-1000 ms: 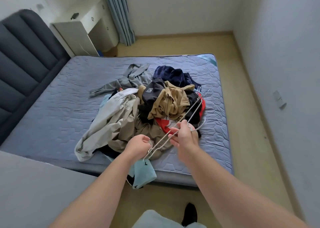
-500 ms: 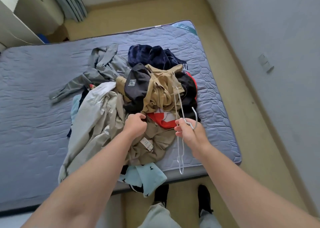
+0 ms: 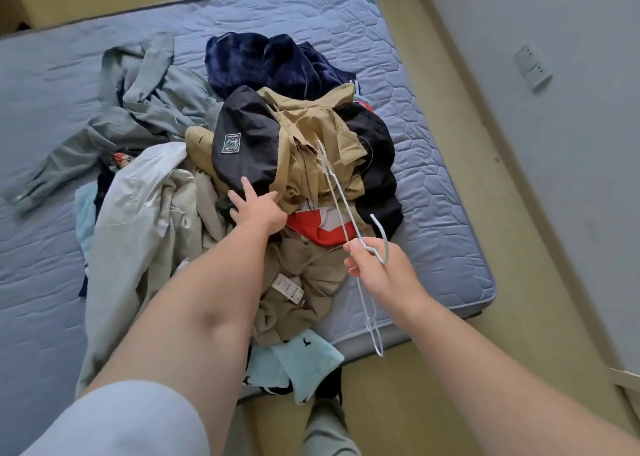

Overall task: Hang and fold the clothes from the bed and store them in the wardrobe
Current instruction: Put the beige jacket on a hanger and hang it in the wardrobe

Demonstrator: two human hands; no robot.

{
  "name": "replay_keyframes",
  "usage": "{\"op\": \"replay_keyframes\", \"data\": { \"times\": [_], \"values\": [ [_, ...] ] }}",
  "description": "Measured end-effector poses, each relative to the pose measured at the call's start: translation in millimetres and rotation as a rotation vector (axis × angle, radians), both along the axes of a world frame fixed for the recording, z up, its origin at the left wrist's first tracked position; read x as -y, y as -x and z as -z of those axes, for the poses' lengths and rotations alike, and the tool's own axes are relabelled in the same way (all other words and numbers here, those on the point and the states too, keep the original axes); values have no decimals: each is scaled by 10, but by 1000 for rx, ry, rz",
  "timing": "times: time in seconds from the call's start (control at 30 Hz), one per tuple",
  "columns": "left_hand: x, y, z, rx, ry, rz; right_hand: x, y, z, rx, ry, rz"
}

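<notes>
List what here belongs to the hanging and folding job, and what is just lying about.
Belongs to the job:
- clothes pile on the bed
- black jacket with a patch, touched by the left hand
- white hanger, held in the right hand

Just there:
- wall socket
- floor

Grey wall (image 3: 561, 185), white wall socket (image 3: 532, 71), beige floor (image 3: 433, 407)
</notes>
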State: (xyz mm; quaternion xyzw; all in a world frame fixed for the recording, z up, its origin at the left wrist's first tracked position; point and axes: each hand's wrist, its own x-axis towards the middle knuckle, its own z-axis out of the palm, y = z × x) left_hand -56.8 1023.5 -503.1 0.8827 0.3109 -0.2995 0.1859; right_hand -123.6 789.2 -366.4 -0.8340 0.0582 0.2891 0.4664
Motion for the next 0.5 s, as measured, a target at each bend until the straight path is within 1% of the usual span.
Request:
{"op": "replay_keyframes", "data": {
  "times": [0.1, 0.17, 0.27, 0.3, 0.37, 0.43, 0.5],
  "values": [
    [-162, -90, 159, 21, 97, -238, -6, 14, 106, -23, 6, 7],
    [-205, -48, 243, 64, 157, -316, 9, 38, 144, -39, 12, 15],
    [-165, 124, 235, 283, 214, -421, 43, 91, 117, -66, 11, 46],
    [-135, 177, 183, 345, 238, -500, 54, 104, 85, -64, 9, 54],
    [-63, 264, 23, 408, 311, -669, 73, 128, -6, -48, 1, 77],
    [28, 360, -177, 413, 394, -792, 91, 155, -121, -30, -11, 94],
    [124, 463, -379, 405, 456, -852, 115, 193, -235, -20, -29, 107]
  ]
}}
